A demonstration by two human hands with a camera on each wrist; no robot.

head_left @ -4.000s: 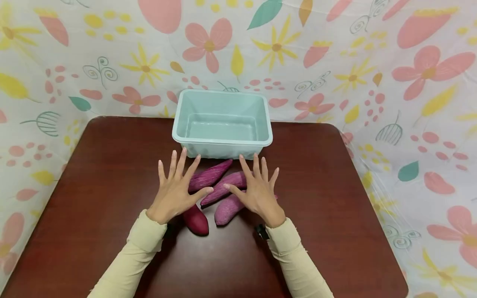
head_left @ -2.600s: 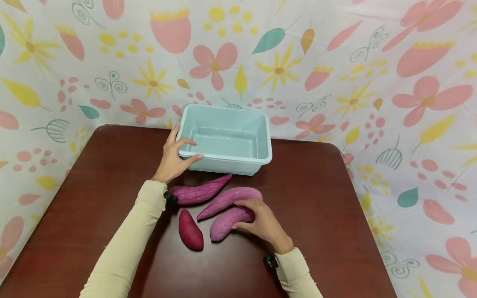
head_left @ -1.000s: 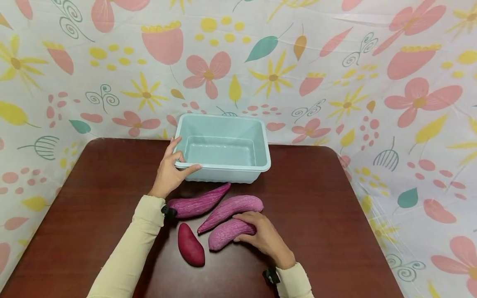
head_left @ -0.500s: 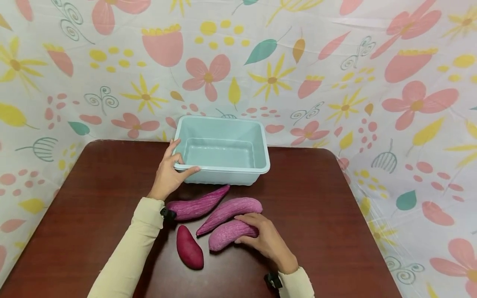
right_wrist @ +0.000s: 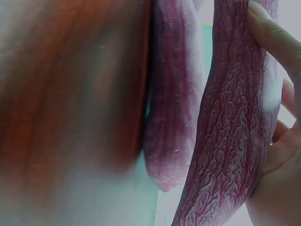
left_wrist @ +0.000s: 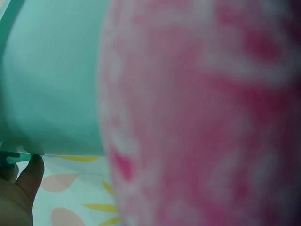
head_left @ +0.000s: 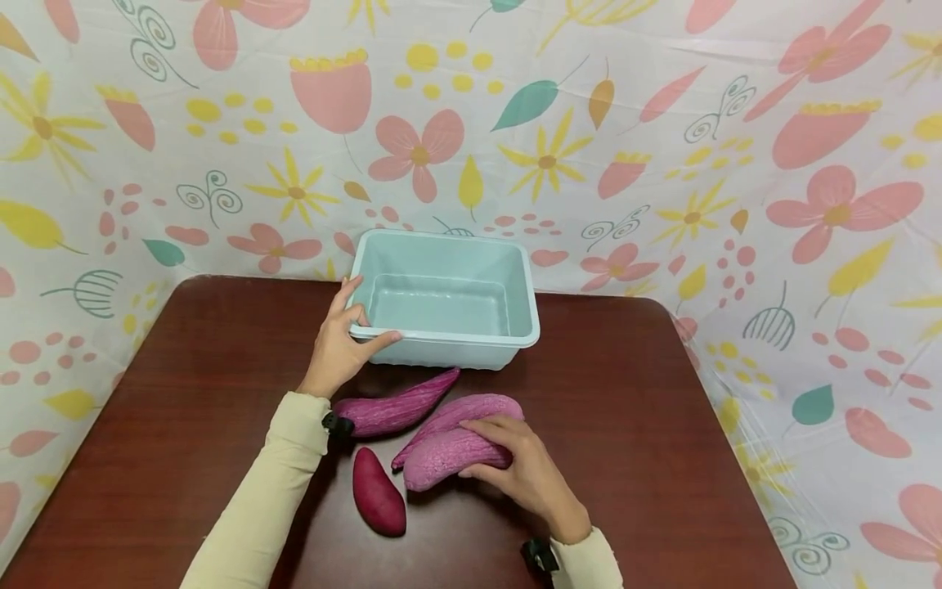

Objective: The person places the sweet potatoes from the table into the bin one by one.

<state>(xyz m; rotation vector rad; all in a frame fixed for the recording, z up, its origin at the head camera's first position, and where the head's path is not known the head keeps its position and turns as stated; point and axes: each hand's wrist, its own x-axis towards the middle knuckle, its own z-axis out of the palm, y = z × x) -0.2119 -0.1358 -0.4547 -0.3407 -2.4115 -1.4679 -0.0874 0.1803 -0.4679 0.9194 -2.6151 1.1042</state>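
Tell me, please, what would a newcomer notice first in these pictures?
Probably the pale blue-green, rectangular plastic bin at the far edge of the reddish-brown, round-cornered table, in front of a white, flower-printed cloth. Next, likely the pinkish-purple, wrinkled, curved vegetable in the person's right grip. Then the smooth, dark-red, oblong vegetable lying to its left.

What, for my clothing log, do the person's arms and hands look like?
The left sleeve and right sleeve are pale cream, the left with a wide cuff. A small black device shows at the left wrist, a similar device at the right. The left hand and right hand are bare: no gloves show.
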